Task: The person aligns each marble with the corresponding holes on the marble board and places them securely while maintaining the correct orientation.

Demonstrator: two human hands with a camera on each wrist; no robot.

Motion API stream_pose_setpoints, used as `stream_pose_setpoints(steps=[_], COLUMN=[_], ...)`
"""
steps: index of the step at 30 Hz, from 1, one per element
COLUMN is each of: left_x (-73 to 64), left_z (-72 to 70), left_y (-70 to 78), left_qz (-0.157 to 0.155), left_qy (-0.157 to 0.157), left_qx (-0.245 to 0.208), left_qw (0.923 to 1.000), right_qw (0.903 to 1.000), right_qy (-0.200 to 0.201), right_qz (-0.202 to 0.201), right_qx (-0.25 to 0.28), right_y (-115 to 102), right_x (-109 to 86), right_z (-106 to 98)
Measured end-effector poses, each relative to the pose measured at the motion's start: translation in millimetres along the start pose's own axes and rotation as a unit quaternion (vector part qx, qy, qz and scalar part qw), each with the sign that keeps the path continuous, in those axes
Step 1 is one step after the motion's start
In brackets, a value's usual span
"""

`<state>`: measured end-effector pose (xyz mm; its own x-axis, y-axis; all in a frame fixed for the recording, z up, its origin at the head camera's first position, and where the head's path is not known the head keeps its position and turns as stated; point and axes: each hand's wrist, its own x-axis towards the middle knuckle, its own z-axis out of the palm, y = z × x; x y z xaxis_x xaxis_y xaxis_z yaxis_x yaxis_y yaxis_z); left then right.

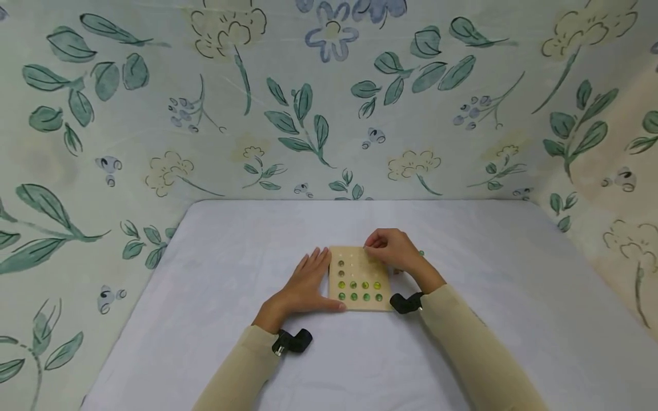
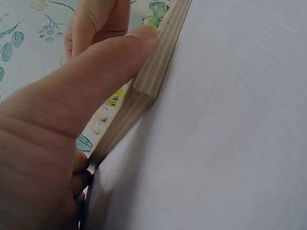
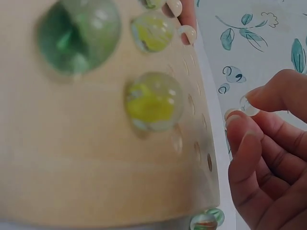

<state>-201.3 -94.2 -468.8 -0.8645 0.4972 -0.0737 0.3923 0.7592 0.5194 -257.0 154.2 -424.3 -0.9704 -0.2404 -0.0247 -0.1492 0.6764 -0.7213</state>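
A square wooden board (image 1: 361,270) with round hollows lies on the white table. Green marbles (image 1: 354,297) fill its front row, yellow-green marbles (image 1: 365,285) the row behind, and two darker marbles (image 1: 341,273) sit farther back along the left column. My left hand (image 1: 304,285) rests at the board's front left corner, its thumb (image 2: 120,55) on the front edge and its fingers stretched along the left side. Over the back right part of the board, my right hand (image 1: 394,250) pinches a clear marble (image 3: 249,106) between thumb and fingertips.
Loose marbles (image 3: 204,222) lie just off the board's right side, partly behind my right hand and wrist in the head view. Each wrist wears a black camera (image 1: 406,303). A flower-patterned cloth (image 1: 319,103) hangs behind the white table (image 1: 231,240).
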Motion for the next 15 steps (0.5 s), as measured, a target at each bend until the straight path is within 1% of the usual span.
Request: stream_pose_setpoints(steps=[3,8,11,15], left_x=[-0.6,-1.1,-1.9,-3.0], left_z=[-0.9,-3.1,-4.4,-4.3], left_y=[0.4,1.5,2.2,1.0], left_qz=[0.001,0.004,0.005,0.004], left_qy=[0.002,-0.003,-0.006,-0.005], left_qx=[-0.002,0.002,-0.001,-0.005], left_qw=[1.0,1.0,1.0,1.0], right_qw=[0.9999,0.9992,0.9985,0.9966], right_qy=[-0.008,-0.039,-0.055,-0.075], right_qz=[-0.013,-0.01,-0.01,-0.028], right_qx=[0.004,0.009,0.0,-0.017], right_y=[-5,-13,-17,-24], right_x=[5.6,14.4,19.4,25.5], right_z=[5,14,18,23])
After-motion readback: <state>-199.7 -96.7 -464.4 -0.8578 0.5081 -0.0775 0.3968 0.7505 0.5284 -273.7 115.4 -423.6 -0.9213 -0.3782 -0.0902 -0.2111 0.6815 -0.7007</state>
